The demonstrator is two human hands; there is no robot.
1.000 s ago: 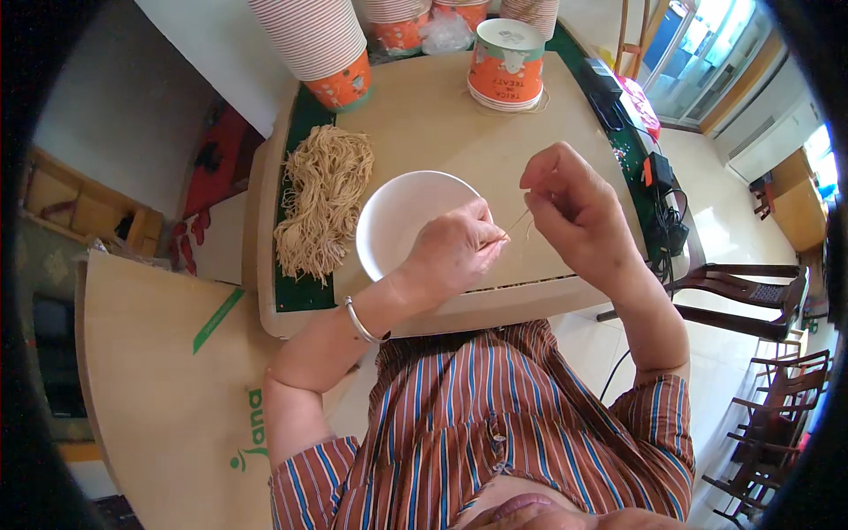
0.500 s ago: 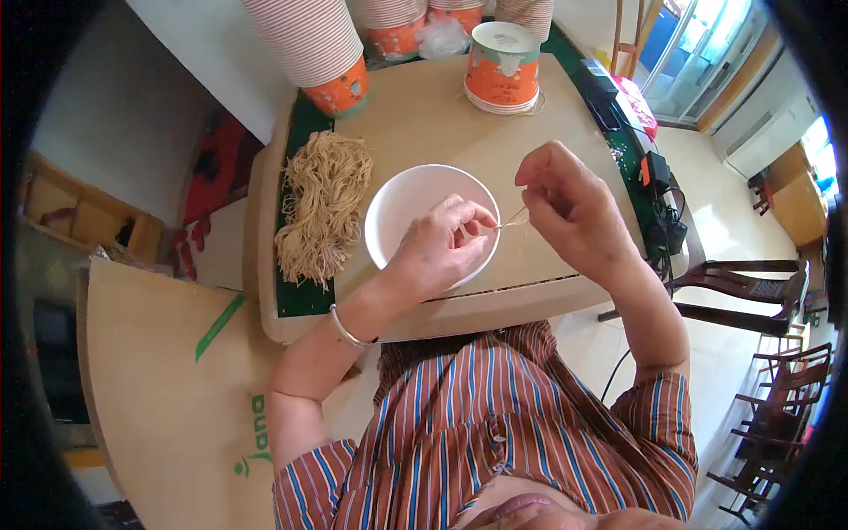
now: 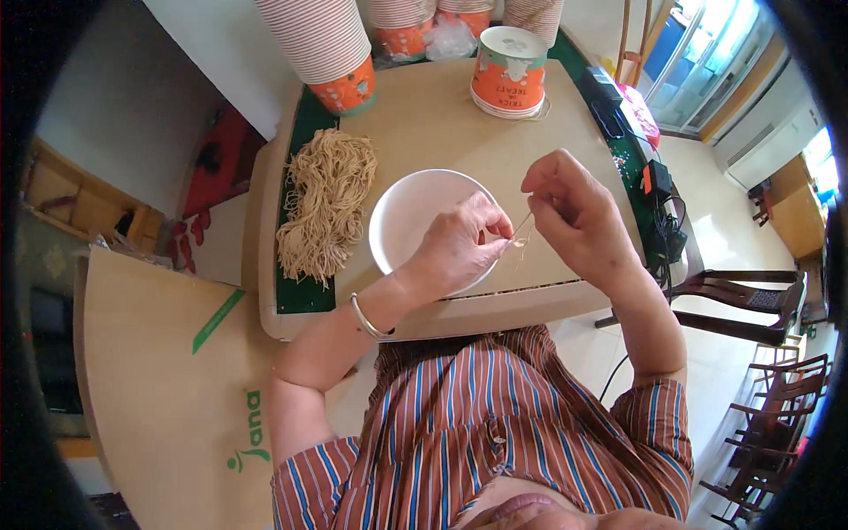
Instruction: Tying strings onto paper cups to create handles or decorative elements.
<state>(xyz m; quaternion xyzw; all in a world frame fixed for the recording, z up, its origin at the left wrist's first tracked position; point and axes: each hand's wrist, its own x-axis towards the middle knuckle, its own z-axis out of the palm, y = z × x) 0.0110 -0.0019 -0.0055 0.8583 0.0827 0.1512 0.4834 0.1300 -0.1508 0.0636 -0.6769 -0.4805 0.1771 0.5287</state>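
A thin beige string [image 3: 523, 237] runs between my two hands, with a small loop and loose ends showing. My left hand [image 3: 459, 240], a silver bangle on its wrist, pinches the string at the right rim of a white round paper bucket [image 3: 395, 216] and hides part of that rim. Just to the right, above the cardboard-covered table, my right hand [image 3: 579, 219] has its fingers curled closed on the string's other end. To the left of the bucket lies a bundle of beige strings [image 3: 325, 203].
An orange and green paper bucket [image 3: 510, 87] stands upside down at the far right of the cardboard [image 3: 424, 97]. A tall bucket stack [image 3: 344, 87] rises far left, with more stacks behind. Black cables and adapters [image 3: 664, 221] line the right edge. A dark chair [image 3: 742, 296] stands beyond.
My left hand has shifted slightly right, closer to my right hand, and the string between them now forms a small loop. The whole view has shifted a little.
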